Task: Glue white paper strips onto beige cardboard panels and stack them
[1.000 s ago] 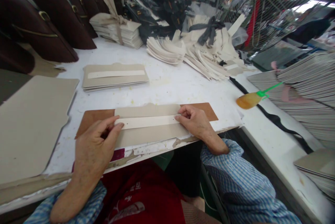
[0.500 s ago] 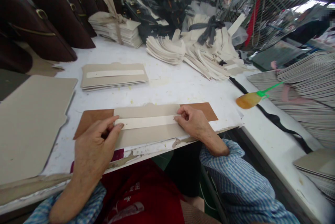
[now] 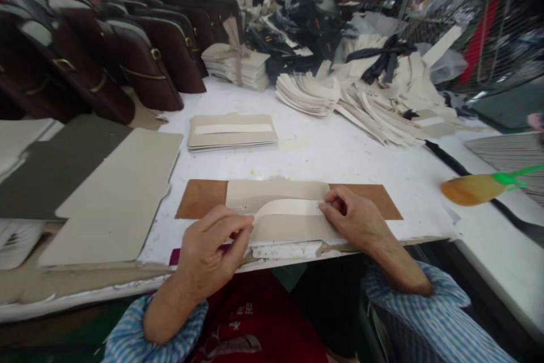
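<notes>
Strip (image 3: 289, 206) between left hand (image 3: 213, 245) and right hand (image 3: 355, 218), over beige board (image 3: 293, 229).

The bench (image 3: 306, 153) with a white, stained top is carrying a flat, rectangular brown panel (image 3: 204, 199) near its front edge; behind, a low stack of rectangular beige boards (image 3: 233, 140) and a fanned pile of narrow cream strips (image 3: 308, 97) are lying.

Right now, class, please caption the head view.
Left hand and right hand hold a curved pale strip over a beige panel.

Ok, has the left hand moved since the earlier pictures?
Yes: against the beige board, the left hand has moved rightward and toward the person, arching the white strip.
</notes>
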The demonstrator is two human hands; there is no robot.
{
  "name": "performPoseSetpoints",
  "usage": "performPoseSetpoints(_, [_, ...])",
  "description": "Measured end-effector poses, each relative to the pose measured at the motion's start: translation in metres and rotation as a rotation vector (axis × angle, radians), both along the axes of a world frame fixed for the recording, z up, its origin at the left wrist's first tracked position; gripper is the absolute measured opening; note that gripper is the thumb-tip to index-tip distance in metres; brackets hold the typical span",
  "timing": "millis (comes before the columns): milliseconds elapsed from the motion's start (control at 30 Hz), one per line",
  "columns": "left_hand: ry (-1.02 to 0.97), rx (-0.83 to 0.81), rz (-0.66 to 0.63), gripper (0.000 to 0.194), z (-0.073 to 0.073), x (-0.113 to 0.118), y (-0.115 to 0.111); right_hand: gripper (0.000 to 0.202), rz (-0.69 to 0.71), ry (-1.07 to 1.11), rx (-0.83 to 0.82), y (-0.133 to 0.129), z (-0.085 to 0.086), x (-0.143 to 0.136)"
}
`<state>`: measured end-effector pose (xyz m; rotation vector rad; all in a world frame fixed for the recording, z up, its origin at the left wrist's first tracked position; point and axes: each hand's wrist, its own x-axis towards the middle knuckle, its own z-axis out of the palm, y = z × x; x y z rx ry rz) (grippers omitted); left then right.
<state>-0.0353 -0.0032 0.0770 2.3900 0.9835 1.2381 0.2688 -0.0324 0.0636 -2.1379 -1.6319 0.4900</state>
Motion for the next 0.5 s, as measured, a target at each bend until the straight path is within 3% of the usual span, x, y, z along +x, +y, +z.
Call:
performPoseSetpoints(100, [-0.012, 0.015, -0.072, 0.011, 0.0, -0.001, -0.002, 0.031, 0.002, 0.001, -0.018, 0.0, 0.0, 0.0])
performPoseSetpoints(300, [-0.008, -0.202, 0.276, 0.011, -0.01, 0.001, 0.01, 0.035, -0.011, -0.019, -0.03, -0.001, 0.0, 0.0])
performPoseSetpoints(500, [0.071, -0.332, 0.38, 0.025, -0.016, 0.003, 0.015, 0.034, 0.005, -0.026, -0.003, -0.001, -0.003, 0.003])
